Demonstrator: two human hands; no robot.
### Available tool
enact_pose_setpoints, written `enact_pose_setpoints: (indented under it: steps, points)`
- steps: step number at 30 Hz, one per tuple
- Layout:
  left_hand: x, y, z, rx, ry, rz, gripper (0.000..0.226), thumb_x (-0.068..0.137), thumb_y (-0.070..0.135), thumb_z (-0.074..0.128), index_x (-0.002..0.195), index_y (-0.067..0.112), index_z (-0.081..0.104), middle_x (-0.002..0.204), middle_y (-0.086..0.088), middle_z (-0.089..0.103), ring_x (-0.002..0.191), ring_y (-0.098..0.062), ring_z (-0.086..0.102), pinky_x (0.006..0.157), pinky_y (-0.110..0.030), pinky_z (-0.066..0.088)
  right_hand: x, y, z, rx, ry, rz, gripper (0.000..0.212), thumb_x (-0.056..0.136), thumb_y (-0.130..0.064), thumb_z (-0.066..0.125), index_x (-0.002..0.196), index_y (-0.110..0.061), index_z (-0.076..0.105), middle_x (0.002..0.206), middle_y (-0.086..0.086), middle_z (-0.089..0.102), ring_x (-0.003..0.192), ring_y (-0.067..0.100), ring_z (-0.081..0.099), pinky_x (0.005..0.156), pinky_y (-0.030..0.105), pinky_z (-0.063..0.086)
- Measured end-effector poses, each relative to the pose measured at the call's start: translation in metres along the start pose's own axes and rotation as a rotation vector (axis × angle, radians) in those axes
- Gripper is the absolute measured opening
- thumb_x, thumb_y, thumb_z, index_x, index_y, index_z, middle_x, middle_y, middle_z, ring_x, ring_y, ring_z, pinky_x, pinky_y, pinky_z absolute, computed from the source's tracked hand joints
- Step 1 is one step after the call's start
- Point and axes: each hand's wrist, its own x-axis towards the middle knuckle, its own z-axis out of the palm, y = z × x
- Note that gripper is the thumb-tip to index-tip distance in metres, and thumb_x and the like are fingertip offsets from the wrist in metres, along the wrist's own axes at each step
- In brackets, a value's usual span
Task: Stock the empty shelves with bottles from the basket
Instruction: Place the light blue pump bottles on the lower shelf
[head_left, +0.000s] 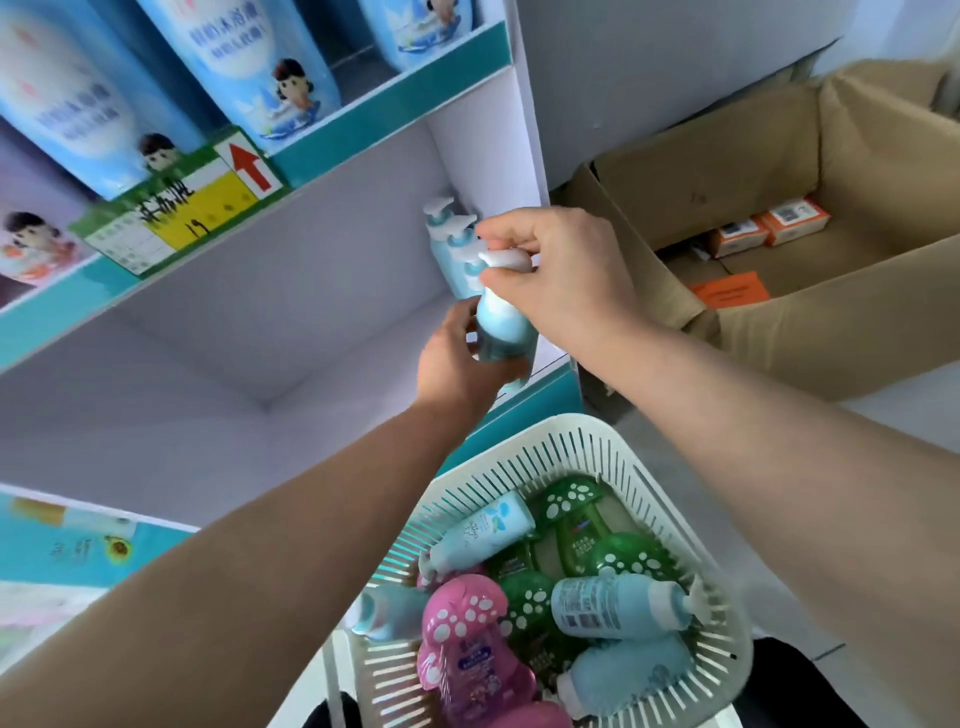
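Observation:
A light blue pump bottle (503, 327) stands at the right front of the white middle shelf (291, 322). My left hand (457, 358) wraps its lower body from the left. My right hand (561, 270) pinches its white pump head from above. Behind it, against the shelf's right wall, stand three matching pump bottles (452, 244) in a row. Below, a white slotted basket (613, 452) holds several bottles lying loose: pale blue ones (618, 605), green spotted ones (623, 558) and a pink spotted one (467, 644).
The shelf above carries large blue bottles (244, 67) and a yellow-green price tag (176, 208) with a red arrow. An open cardboard box (779, 156) with orange-and-white cartons stands on the floor at the right. The left of the middle shelf is bare.

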Motion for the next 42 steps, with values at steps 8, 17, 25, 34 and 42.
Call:
enact_pose_setpoints:
  steps: [8, 17, 25, 34, 42]
  points:
    - [0.011, -0.035, 0.000, -0.081, 0.087, -0.118, 0.061, 0.072, 0.011, 0.081, 0.123, 0.020, 0.049, 0.109, 0.000, 0.064, 0.097, -0.022, 0.064, 0.070, -0.034, 0.054, -0.009, 0.036, 0.005, -0.056, -0.008, 0.044, 0.028, 0.090, -0.011, 0.056, 0.113, -0.020, 0.068, 0.103, -0.006, 0.071, 0.093, 0.006, 0.063, 0.085, 0.016, 0.046]
    - [0.016, -0.028, 0.005, -0.315, -0.160, -0.092, 0.053, 0.078, -0.006, 0.071, 0.123, 0.008, 0.046, 0.109, -0.006, 0.063, 0.107, -0.026, 0.061, 0.087, -0.034, 0.055, -0.026, 0.086, 0.028, -0.195, -0.369, 0.214, 0.054, 0.093, -0.010, 0.052, 0.142, -0.029, 0.041, 0.134, 0.001, 0.057, 0.119, 0.022, 0.055, 0.100, 0.040, 0.046]
    - [0.013, -0.025, -0.007, -0.546, -0.155, -0.120, 0.041, 0.081, 0.006, 0.074, 0.117, 0.008, 0.055, 0.110, -0.011, 0.069, 0.100, -0.026, 0.069, 0.084, -0.038, 0.058, -0.032, 0.068, 0.040, -0.164, -0.234, 0.104, 0.043, 0.079, -0.030, 0.074, 0.118, -0.027, 0.056, 0.108, -0.003, 0.065, 0.093, 0.020, 0.062, 0.082, 0.036, 0.052]
    - [0.039, -0.024, 0.009, -0.277, 0.021, 0.021, 0.057, 0.076, 0.007, 0.077, 0.124, 0.013, 0.047, 0.115, -0.005, 0.061, 0.108, -0.025, 0.059, 0.094, -0.039, 0.052, -0.037, 0.102, 0.024, -0.387, -0.199, 0.270, 0.033, 0.089, -0.011, 0.054, 0.117, -0.028, 0.058, 0.107, -0.009, 0.066, 0.101, 0.017, 0.060, 0.082, 0.032, 0.050]
    - [0.039, -0.035, 0.037, -0.038, 0.019, 0.071, 0.059, 0.082, 0.008, 0.070, 0.133, 0.017, 0.042, 0.129, -0.005, 0.043, 0.111, -0.015, 0.047, 0.109, -0.034, 0.039, -0.039, 0.109, 0.031, -0.208, -0.370, 0.293, 0.062, 0.084, 0.007, 0.044, 0.139, -0.022, 0.040, 0.131, -0.003, 0.058, 0.119, 0.021, 0.054, 0.101, 0.038, 0.043]
